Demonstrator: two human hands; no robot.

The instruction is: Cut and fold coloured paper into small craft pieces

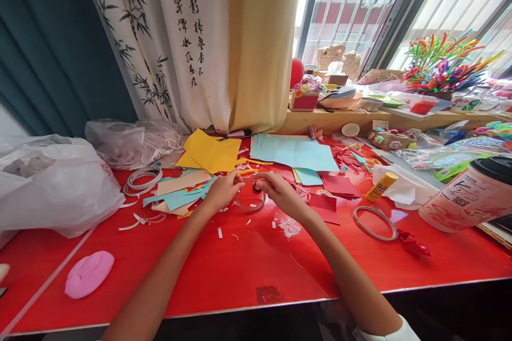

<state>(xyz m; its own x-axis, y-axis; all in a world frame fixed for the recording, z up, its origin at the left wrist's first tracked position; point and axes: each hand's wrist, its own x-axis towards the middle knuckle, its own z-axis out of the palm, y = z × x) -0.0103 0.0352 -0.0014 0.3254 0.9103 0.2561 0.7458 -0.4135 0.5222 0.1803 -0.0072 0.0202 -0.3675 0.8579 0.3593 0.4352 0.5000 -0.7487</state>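
Observation:
A thin round hoop (251, 210) is held up over the middle of the red table. My left hand (229, 189) pinches its upper left side with closed fingers. On its upper right side, the fingers of my right hand (276, 190) are closed on the same hoop. A small black ring-like object (257, 187) shows beside my right fingertips. Below the hands lie white paper scraps (288, 226). Behind them are yellow sheets (212, 152) and light blue sheets (296, 153).
Left are a white plastic bag (60, 184), coiled white rings (143, 180) and pink clay (89, 274). Right are red paper (340, 185), a glue stick (382, 186), another hoop (375, 223) with a red ribbon (414, 243), and a large cup (472, 194).

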